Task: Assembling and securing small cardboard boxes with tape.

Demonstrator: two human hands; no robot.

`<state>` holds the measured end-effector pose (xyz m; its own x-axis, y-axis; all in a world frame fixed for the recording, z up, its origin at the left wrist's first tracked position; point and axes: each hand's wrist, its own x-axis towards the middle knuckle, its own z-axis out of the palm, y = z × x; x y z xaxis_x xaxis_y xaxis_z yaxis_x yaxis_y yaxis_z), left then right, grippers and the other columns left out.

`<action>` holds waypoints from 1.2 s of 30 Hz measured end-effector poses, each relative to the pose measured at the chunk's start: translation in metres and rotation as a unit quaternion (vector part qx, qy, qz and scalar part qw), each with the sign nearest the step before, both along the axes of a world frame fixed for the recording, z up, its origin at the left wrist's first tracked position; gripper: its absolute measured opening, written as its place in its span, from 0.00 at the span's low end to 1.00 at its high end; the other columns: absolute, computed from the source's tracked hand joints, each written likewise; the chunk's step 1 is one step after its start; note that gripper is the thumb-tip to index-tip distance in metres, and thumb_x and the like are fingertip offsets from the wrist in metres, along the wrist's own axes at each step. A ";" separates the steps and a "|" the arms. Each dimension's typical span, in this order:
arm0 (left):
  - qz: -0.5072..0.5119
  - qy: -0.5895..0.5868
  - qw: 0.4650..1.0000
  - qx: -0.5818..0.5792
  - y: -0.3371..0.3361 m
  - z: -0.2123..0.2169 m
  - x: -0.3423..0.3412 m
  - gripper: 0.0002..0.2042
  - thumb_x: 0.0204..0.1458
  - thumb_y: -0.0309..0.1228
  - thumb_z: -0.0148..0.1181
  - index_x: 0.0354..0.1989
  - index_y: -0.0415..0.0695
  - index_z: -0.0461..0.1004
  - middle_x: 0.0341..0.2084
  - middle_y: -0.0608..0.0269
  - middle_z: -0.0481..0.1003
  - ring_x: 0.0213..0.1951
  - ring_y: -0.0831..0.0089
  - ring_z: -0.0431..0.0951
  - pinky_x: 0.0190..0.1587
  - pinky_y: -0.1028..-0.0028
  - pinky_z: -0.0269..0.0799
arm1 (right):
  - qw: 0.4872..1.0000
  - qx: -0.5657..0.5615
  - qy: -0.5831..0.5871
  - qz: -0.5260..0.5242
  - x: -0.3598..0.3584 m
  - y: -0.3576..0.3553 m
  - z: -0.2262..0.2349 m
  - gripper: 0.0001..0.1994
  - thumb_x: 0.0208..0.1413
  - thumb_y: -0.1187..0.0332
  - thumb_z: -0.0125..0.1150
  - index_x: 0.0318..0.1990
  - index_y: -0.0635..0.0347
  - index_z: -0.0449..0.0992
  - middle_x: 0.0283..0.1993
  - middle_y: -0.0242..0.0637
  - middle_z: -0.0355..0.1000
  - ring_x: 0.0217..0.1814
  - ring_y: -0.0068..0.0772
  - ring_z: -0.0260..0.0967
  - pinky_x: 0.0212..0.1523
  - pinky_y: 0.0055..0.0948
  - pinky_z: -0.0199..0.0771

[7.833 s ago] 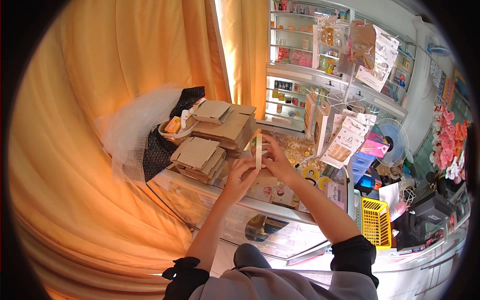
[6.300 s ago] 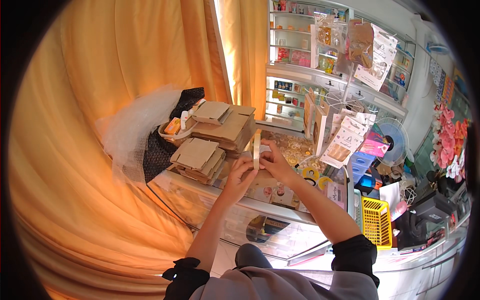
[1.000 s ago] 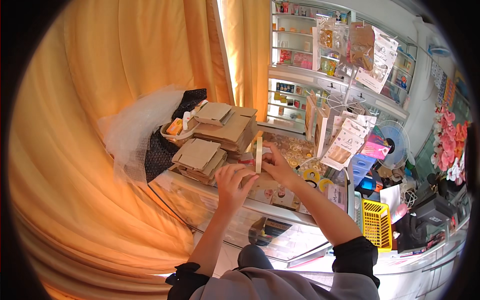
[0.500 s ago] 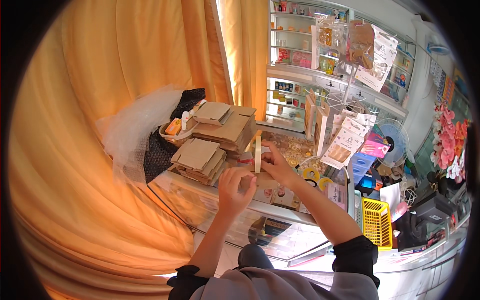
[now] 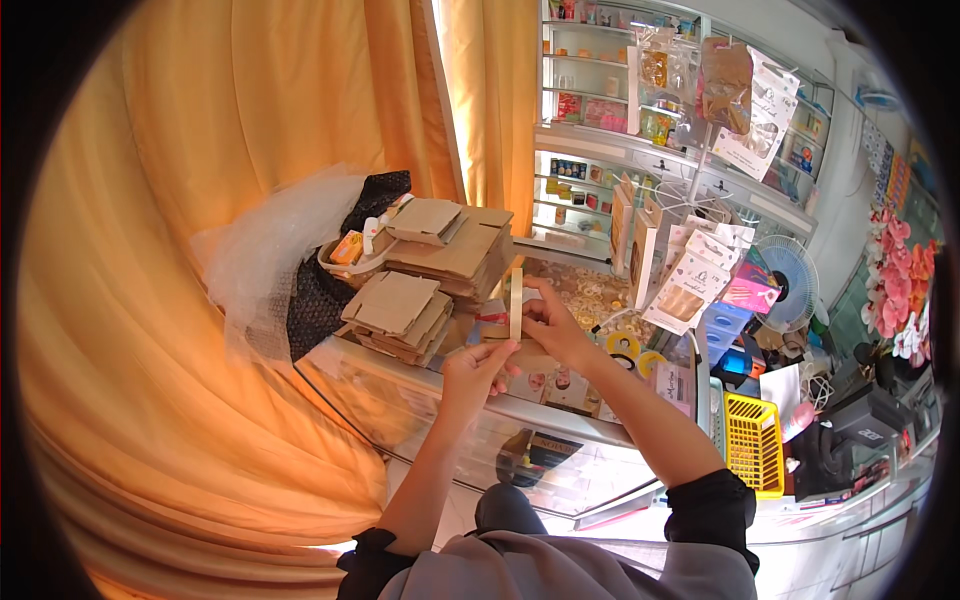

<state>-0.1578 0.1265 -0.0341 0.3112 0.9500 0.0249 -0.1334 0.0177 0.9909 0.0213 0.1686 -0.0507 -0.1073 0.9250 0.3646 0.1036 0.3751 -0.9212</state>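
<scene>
My right hand (image 5: 552, 322) pinches a thin, pale strip (image 5: 516, 303), perhaps flat card seen edge-on; I cannot tell which. The fingers (image 5: 535, 296) are closed on its right side and hold it upright, above the counter. My left hand (image 5: 478, 368) sits just below and to the left, fingers loosely curled, with the fingertips (image 5: 506, 349) meeting the strip's lower end. I cannot tell whether they grip it or only steady it.

I judge the work to be somewhere in the middle. Two stacks of flat brown cardboard blanks (image 5: 398, 312) lie unfolded just left of my hands, with a taller stack (image 5: 455, 252) behind them, so plenty appears to be left. I see no finished, folded box anywhere near my hands.

Under my hands is a glass display counter (image 5: 410, 395), with goods dimly visible through its top. A basket (image 5: 345, 262) of small items rests by the cardboard, next to crumpled clear plastic wrap (image 5: 262, 250) and a dark mesh bag (image 5: 318, 290).

Orange curtains (image 5: 220, 200) fill the left of the room. Behind the counter stand white shelves (image 5: 640, 100) of small jars and packets, with hanging packaged goods (image 5: 745, 100) in front. To the right are a small fan (image 5: 790, 285), a yellow plastic basket (image 5: 752, 445) and pink artificial flowers (image 5: 905, 290).
</scene>
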 end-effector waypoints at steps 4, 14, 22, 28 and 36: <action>-0.008 -0.020 0.999 -0.039 0.000 -0.002 0.001 0.12 0.56 0.35 0.60 0.41 0.39 0.78 0.20 0.70 0.73 0.16 0.89 0.63 0.19 0.88 0.55 | 1.000 0.021 -0.015 -0.003 0.003 0.002 -0.003 0.24 0.57 0.73 0.58 0.59 0.54 0.56 0.31 0.30 0.69 0.31 0.18 0.63 0.32 0.20 0.64; -0.029 -0.054 0.992 -0.110 -0.003 0.002 -0.005 0.12 0.54 0.34 0.62 0.42 0.40 0.77 0.21 0.73 0.72 0.17 0.91 0.62 0.18 0.90 0.55 | 0.998 0.041 -0.049 -0.017 0.000 -0.003 0.003 0.25 0.57 0.73 0.58 0.60 0.54 0.56 0.31 0.32 0.70 0.31 0.19 0.65 0.32 0.22 0.65; -0.024 -0.062 0.992 -0.103 0.001 -0.002 -0.006 0.09 0.53 0.35 0.63 0.38 0.44 0.78 0.20 0.74 0.73 0.18 0.91 0.64 0.20 0.91 0.56 | 0.996 0.067 -0.045 -0.042 -0.005 -0.009 0.009 0.24 0.55 0.75 0.59 0.56 0.56 0.56 0.29 0.33 0.70 0.28 0.19 0.66 0.29 0.20 0.65; -0.010 -0.091 0.991 -0.095 0.002 -0.006 -0.004 0.05 0.53 0.30 0.61 0.35 0.43 0.77 0.18 0.74 0.70 0.17 0.90 0.65 0.19 0.90 0.57 | 0.995 0.061 -0.058 -0.060 -0.007 -0.012 0.010 0.23 0.55 0.76 0.58 0.56 0.55 0.57 0.29 0.29 0.68 0.28 0.17 0.64 0.28 0.18 0.63; 0.031 -0.083 0.995 -0.048 0.002 -0.014 0.002 0.04 0.54 0.28 0.59 0.35 0.42 0.76 0.17 0.73 0.69 0.18 0.87 0.67 0.20 0.88 0.61 | 0.989 0.080 -0.048 -0.115 -0.013 -0.017 0.015 0.22 0.55 0.77 0.57 0.55 0.54 0.57 0.30 0.31 0.69 0.26 0.17 0.65 0.24 0.19 0.62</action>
<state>-0.1559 0.1281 -0.0480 0.2517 0.9676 -0.0214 -0.2983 0.0985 0.9494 0.0085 0.1518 -0.0361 0.0585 0.8604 0.5063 0.2868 0.4713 -0.8341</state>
